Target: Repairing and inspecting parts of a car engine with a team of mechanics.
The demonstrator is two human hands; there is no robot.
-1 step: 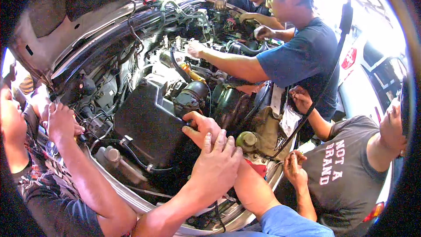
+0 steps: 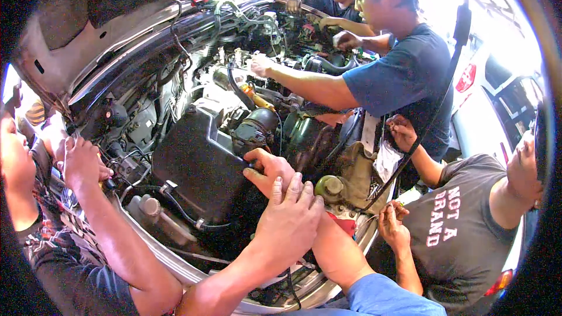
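My left hand point(image 2: 290, 216) lies across my right wrist with its fingers stretched out. Beyond it, my right hand point(image 2: 272, 171) is closed, thumb and forefinger curled at the right edge of a black plastic engine box point(image 2: 196, 164). A small dark bit shows between those fingertips; what it is I cannot make out. A ribbed black air hose point(image 2: 257, 126) lies just past my right hand. To its right is a round greenish cap point(image 2: 332, 187), and a red cloth-like piece point(image 2: 344, 223) lies below that cap.
The raised hood point(image 2: 76, 29) overhangs the far left. A person in dark blue point(image 2: 410, 64) reaches in from the right, another point(image 2: 333, 6) behind. A person in a grey shirt point(image 2: 468, 222) is at right; another person's forearm point(image 2: 108, 216) is at left. A black strap point(image 2: 436, 117) hangs at right.
At the far side, a co-worker's hand near the hoses has shifted slightly left. My own hands have not moved.
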